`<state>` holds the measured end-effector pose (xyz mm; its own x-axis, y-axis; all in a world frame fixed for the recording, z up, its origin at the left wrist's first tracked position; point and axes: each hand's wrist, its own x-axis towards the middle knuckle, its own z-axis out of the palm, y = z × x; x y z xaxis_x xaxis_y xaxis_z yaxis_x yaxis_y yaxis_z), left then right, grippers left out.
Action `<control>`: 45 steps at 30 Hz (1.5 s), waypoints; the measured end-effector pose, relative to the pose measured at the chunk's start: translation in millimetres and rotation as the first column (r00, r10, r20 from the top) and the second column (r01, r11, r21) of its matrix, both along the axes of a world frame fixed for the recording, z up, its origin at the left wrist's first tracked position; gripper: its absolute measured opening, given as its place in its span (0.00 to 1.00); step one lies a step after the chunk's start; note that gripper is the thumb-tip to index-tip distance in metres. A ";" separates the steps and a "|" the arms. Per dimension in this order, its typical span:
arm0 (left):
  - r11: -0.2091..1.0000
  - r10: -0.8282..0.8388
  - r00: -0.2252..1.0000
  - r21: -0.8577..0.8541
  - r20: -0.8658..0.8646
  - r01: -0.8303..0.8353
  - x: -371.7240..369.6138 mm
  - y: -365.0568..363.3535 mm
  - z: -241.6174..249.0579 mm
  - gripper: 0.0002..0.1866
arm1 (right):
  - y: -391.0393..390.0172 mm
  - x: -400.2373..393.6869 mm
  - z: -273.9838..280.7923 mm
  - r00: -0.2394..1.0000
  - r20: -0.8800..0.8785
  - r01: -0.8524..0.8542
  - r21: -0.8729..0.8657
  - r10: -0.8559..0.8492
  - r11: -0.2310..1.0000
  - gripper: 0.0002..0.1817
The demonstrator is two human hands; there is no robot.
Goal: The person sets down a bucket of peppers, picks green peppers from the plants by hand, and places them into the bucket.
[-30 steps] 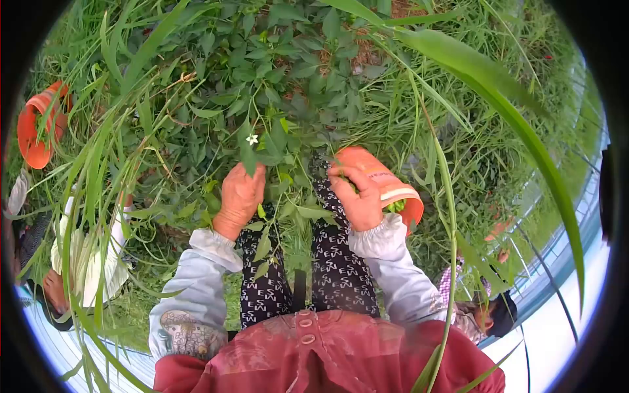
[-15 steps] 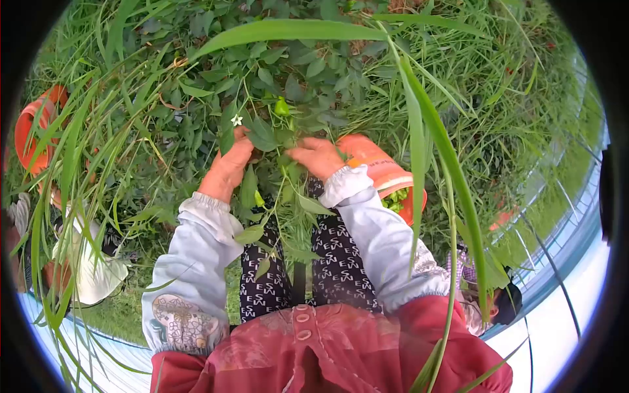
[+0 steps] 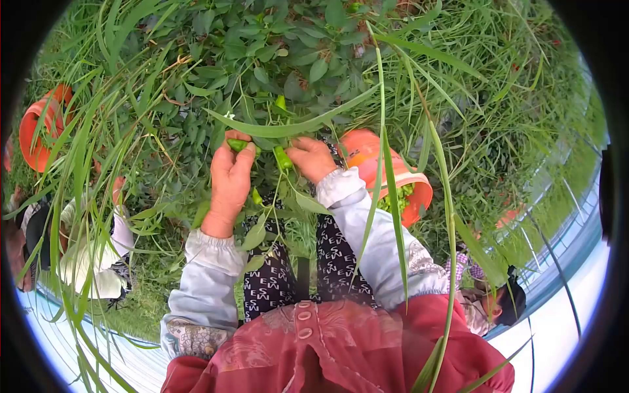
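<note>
Since a moment ago my left hand [image 3: 229, 178] has closed on a green pepper [image 3: 237, 145]; leaves hide whether my right hand [image 3: 312, 158] grips the second pepper [image 3: 282, 158].

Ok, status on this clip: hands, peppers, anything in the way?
Left hand pinching a green pepper. Right hand at a second pepper, grip unclear. Orange bucket beside right arm. Long grass blades cross the view.

Green peppers [image 3: 283, 158], orange bucket [image 3: 393, 180], black white-lettered trousers [image 3: 337, 262], red apron [image 3: 327, 347].
</note>
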<state>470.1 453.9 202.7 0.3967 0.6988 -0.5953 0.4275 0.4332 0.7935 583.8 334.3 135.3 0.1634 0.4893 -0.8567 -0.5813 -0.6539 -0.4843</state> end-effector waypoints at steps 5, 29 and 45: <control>0.944 -0.155 0.966 0.257 -0.208 0.207 -5.8 -8.1 24.4 0.10 | -1.0 -14.6 0.5 0.991 0.084 -0.106 -0.013 0.107 0.994 0.15; 0.933 -0.111 0.987 -0.353 -0.117 0.064 -1.6 0.2 17.6 0.10 | 9.0 -28.1 -15.2 0.801 0.379 -0.443 -0.146 0.464 0.885 0.23; 0.865 -0.034 0.999 -0.501 -0.031 0.014 12.8 -6.7 28.5 0.09 | 22.1 1.6 -16.1 0.556 0.490 -0.691 -0.177 0.671 0.701 0.22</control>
